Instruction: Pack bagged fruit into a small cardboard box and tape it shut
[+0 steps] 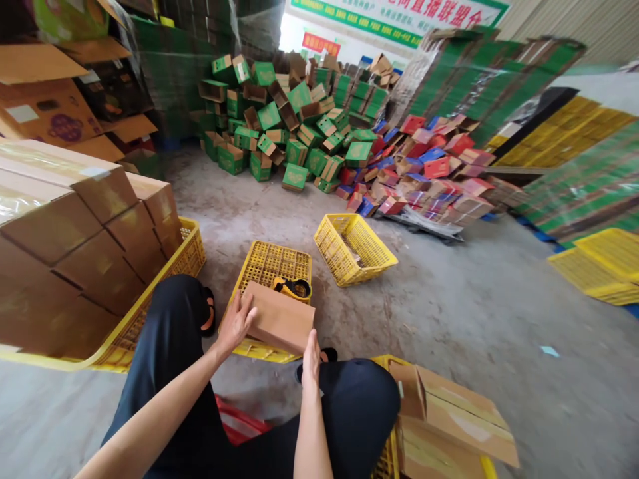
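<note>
A small brown cardboard box (280,315) is held between my two hands, over an upturned yellow plastic crate (275,258) in front of my knees. My left hand (236,326) grips its left end, with the thumb near the top edge. Against the right end presses my right hand (311,358), its fingers straight and close together. A yellow and black tape dispenser (292,287) lies on the crate just behind the box. Whether the box's underside touches the crate is hidden.
At left, a yellow crate (196,247) holds stacked brown boxes (100,259). Another crate (355,247) stands ahead. By my right knee, boxes (459,412) lie in a crate. Green boxes (294,152) and red and blue boxes (434,166) are heaped farther back.
</note>
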`<state>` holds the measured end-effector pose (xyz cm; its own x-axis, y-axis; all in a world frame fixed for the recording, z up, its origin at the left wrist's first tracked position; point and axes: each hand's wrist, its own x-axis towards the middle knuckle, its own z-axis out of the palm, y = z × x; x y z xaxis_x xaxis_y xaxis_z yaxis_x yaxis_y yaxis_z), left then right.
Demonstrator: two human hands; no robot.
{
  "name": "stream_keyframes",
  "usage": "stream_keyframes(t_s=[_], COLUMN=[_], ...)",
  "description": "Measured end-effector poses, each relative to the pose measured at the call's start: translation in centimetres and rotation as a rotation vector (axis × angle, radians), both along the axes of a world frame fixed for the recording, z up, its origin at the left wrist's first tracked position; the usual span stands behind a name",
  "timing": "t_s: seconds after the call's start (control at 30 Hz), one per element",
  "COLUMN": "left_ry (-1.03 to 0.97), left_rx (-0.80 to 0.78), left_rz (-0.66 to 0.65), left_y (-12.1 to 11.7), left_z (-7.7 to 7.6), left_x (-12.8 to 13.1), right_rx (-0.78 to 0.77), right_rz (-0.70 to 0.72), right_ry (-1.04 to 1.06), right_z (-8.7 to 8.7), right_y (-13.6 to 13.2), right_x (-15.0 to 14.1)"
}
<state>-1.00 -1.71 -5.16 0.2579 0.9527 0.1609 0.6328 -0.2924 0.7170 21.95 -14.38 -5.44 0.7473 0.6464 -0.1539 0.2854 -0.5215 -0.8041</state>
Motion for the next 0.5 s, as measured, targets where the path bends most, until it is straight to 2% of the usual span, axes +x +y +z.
stream_keyframes(t_s=[0.07, 0.13, 0.23, 0.3, 0.4, 0.43, 0.5], left_ry=[-0.033, -0.088, -0.203, -0.276, -0.336, -0.342, -0.343], left_rx=[-0.071, -0.12, -0.177, -0.244, -0.337, -0.346, -0.344], left_rz=[0.025, 0.037, 0.058, 0.071, 0.063, 0.046, 0.008], left_y=[0.6, 1.2, 1.3, 0.5, -1.0, -1.4, -1.7], left_z=[0.2, 0.3, 0.3, 0.0, -0.7, -0.9, -1.1], left_x=[-0.3, -0.7, -1.1, -0.8, 0.5, 1.0, 1.8], right_rx=[0.021, 0.047, 0.108, 0.179, 0.216, 0.215, 0.16], right_rz=[-0.005, 0.004, 0.073, 0.23, 0.407, 0.449, 0.548], right_ry=[0.061, 0.092, 0.071, -0.068, -0.393, -0.496, -0.62], right_z=[0.5, 1.9, 5.9, 9.5, 14.4, 15.5, 16.5], right_y=[0.2, 0.3, 0.1, 0.0, 0.4, 0.7, 1.4], right_x=[-0.3, -0.7, -1.5, -2.4, -4.7, -5.7, -8.0])
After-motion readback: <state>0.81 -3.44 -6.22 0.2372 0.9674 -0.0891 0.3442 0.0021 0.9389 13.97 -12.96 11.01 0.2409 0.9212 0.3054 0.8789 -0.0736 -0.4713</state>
